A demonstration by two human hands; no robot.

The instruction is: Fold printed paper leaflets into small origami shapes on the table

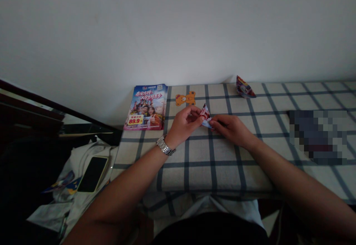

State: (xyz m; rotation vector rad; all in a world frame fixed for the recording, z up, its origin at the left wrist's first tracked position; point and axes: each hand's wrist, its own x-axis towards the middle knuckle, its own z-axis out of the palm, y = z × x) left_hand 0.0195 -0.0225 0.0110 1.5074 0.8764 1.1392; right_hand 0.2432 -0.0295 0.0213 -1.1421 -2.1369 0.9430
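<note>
A small folded printed paper, red, white and pale blue, is held up over the checked cloth. My left hand, with a metal watch on its wrist, pinches it from the left. On its lower right edge, the thumb and fingers of my right hand are closed. Beyond my left hand lies a flat orange bear cutout. Near the wall sits another folded printed piece, dark purple with a pointed top. My fingers partly cover the paper, so its full shape is hidden.
A stack of printed flyers lies at the table's back left corner. The checked tablecloth covers the table up to the white wall. A blurred-out dark item lies at right. Lower left, a phone rests on white bags.
</note>
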